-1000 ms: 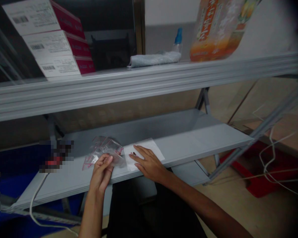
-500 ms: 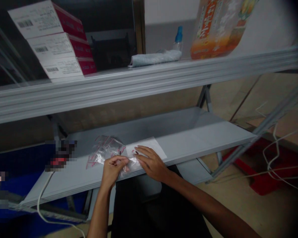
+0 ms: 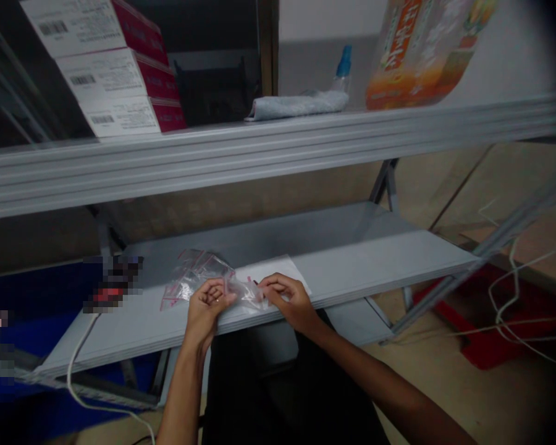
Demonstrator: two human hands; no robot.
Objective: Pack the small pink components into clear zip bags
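A small clear plastic bag is stretched between my two hands above the front edge of the lower shelf. My left hand pinches its left end, thumb against curled fingers. The fingers of my right hand are closed on the bag's right end. Beyond my left hand lies a loose pile of clear zip bags with red seal lines. A white sheet of paper rests behind my right hand, with small dark and red marks or bits near my fingertips, too small to make out.
The lower shelf runs right, below an upper shelf. Above stand stacked white and red boxes, a folded cloth, a blue-topped spray bottle and a large orange-labelled bottle. A white cable hangs at left.
My right hand has gone from spread fingers to a closed grip on the bag's right end. The bag is now drawn out between both hands. The view has shifted slightly.
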